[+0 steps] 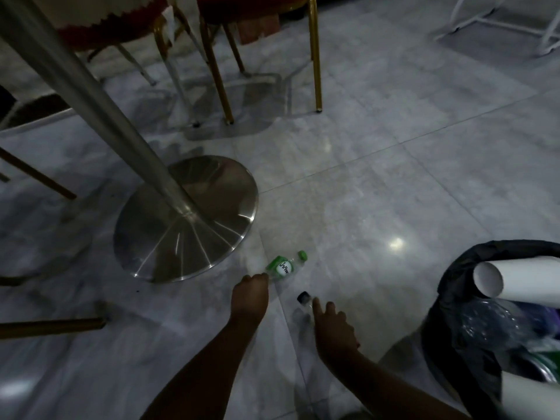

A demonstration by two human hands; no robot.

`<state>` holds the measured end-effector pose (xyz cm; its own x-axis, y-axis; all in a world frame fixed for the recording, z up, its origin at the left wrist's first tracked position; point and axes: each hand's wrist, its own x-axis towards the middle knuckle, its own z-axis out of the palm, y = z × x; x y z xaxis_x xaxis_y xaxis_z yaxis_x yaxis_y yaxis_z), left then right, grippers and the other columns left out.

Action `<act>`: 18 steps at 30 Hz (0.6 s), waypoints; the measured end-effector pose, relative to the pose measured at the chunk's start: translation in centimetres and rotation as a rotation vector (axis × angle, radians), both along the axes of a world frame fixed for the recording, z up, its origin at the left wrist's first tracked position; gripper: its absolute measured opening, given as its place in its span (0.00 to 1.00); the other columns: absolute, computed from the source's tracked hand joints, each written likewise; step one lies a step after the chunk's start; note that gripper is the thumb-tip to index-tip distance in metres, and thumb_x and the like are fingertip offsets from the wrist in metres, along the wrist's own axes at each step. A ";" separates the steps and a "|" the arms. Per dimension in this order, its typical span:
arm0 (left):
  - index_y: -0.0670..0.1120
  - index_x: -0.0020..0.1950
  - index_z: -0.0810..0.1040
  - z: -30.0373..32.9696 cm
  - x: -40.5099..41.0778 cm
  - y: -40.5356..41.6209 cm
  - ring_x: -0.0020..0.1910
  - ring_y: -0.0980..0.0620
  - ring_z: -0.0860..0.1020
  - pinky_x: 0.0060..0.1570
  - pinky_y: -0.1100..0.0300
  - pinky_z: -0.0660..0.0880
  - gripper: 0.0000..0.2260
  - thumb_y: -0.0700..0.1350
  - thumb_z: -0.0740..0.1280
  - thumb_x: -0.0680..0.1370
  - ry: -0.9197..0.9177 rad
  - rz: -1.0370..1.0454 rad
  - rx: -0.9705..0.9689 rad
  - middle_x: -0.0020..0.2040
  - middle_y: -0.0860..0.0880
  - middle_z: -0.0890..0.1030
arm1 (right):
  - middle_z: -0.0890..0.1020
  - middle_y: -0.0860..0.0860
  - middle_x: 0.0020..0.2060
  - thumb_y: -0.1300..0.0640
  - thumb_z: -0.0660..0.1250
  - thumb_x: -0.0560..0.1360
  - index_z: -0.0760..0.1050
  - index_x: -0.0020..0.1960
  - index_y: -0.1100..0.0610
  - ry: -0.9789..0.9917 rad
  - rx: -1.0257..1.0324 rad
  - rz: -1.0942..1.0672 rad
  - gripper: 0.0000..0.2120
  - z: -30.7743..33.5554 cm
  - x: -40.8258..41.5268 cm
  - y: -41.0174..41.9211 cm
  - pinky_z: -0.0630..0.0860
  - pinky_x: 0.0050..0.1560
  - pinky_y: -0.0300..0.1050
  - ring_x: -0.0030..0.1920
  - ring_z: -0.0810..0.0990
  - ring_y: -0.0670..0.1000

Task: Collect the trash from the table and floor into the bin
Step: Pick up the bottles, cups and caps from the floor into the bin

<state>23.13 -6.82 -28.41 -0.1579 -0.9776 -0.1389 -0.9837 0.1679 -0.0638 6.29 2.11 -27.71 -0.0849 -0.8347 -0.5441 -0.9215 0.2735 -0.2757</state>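
Observation:
A clear plastic bottle with a green cap and green label (pixel 286 266) lies on the grey tiled floor beside the table's base. My left hand (pixel 250 295) is closed around its lower end. A second clear bottle with a black cap (pixel 304 299) lies just right of it. My right hand (pixel 331 324) reaches over this one with fingers curled and the index finger near the cap; whether it grips the bottle is unclear. The bin with a black liner (pixel 448 301) stands at the lower right, holding a white cardboard tube (pixel 515 278) and crumpled clear plastic (pixel 491 325).
A steel table column rises from a round metal base (pixel 185 219) left of the bottles. Gold-legged chairs with red seats (pixel 263 53) stand behind it. A wooden chair leg (pixel 51 327) lies low at the left. White frame legs (pixel 500 22) are at the top right.

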 end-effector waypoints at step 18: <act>0.46 0.53 0.84 23.4 -10.8 1.4 0.43 0.50 0.83 0.45 0.57 0.79 0.16 0.50 0.62 0.73 0.527 -0.522 -0.300 0.47 0.49 0.86 | 0.68 0.44 0.63 0.53 0.72 0.70 0.58 0.72 0.41 -0.274 -0.666 0.044 0.36 22.2 -14.4 10.7 0.72 0.56 0.43 0.59 0.71 0.48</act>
